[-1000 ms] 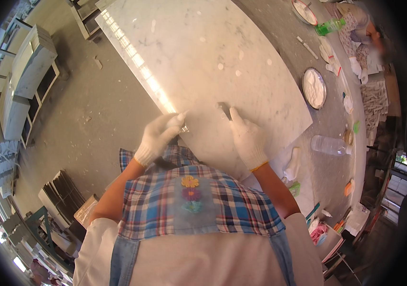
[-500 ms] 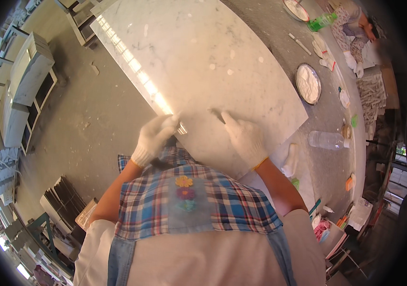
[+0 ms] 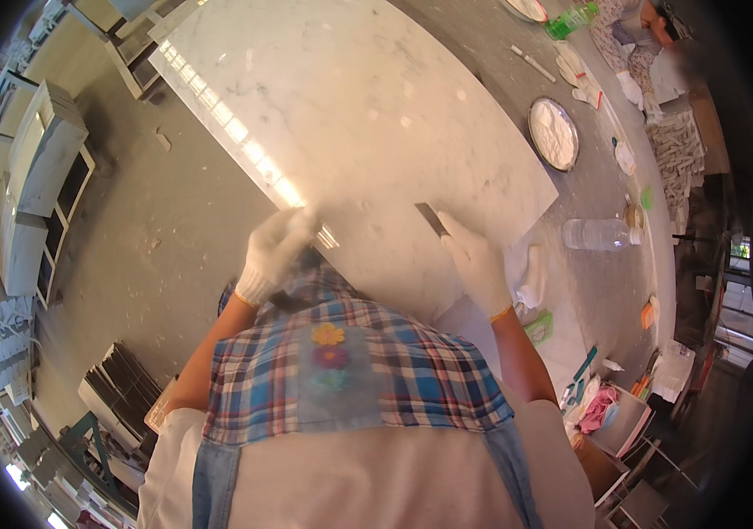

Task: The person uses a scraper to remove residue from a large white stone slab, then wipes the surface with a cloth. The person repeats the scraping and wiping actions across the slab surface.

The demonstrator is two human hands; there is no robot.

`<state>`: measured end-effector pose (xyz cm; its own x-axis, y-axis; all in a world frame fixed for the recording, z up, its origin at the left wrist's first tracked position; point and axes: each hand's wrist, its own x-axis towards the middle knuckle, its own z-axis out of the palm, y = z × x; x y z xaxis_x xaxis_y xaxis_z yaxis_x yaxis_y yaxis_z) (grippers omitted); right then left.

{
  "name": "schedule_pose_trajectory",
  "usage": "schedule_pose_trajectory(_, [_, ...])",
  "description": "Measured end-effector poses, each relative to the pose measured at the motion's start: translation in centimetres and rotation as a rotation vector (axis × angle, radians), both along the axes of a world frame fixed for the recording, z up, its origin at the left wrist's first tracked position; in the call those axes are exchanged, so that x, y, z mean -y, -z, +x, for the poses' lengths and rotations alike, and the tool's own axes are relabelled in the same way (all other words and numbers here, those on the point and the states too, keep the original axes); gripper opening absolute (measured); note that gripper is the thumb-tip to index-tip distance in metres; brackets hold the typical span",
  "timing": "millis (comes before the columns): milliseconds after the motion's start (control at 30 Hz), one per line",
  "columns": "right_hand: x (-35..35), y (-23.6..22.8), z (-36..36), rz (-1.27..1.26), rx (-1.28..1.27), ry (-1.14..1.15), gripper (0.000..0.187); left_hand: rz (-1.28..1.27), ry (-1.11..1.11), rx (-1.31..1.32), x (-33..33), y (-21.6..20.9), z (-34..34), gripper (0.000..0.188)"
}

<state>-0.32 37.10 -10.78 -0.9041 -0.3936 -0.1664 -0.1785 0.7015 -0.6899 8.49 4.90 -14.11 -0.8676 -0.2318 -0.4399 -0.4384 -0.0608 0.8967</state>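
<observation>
A pale, grey-veined marble slab [image 3: 332,115] lies before the person, its long axis running from far left to near right. Over its left edge, near its close end, the gloved left hand [image 3: 275,253] has bent fingers; blur hides whether they grip anything. Over its near right part, the gloved right hand [image 3: 475,263] reaches forward, thumb and fingers pinching a dark flat blade [image 3: 430,218]. Above the slab's near part, the blade points far left, its long axis slanting across the slab's own.
</observation>
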Motion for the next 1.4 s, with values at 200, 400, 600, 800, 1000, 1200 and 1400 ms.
schedule_pose_trajectory(200, [-3.1,0.5,5.7,0.131,-0.024,-0.006,0.038,0.045,-0.024,-0.135,0.0,1.1,0.0,0.045])
schedule_pose_trajectory(400, [-2.6,0.0,7.4,0.28,-0.179,-0.053,0.036,0.004,0.011,-0.12,0.3,1.3,0.1,0.054])
schedule_pose_trajectory(600, [-1.1,-0.8,7.7,0.432,-0.185,-0.031,0.038,-0.06,-0.033,-0.15,0.2,2.0,0.2,0.054])
schedule_pose_trajectory(800, [-1.1,1.0,8.2,0.444,-0.33,-0.017,0.037,-0.051,-0.021,-0.179,0.2,2.2,0.3,0.052])
schedule_pose_trajectory(1000, [-1.9,1.4,7.9,0.409,-0.317,-0.059,0.036,-0.049,-0.021,-0.203,0.1,2.4,0.3,0.05])
schedule_pose_trajectory(1200, [-1.8,1.3,7.6,0.33,-0.313,-0.026,0.037,-0.077,-0.038,-0.18,0.1,2.6,0.3,0.046])
schedule_pose_trajectory(1400, [-1.4,2.2,8.0,0.32,-0.347,0.031,0.038,-0.09,-0.037,-0.168,0.1,2.4,0.2,0.041])
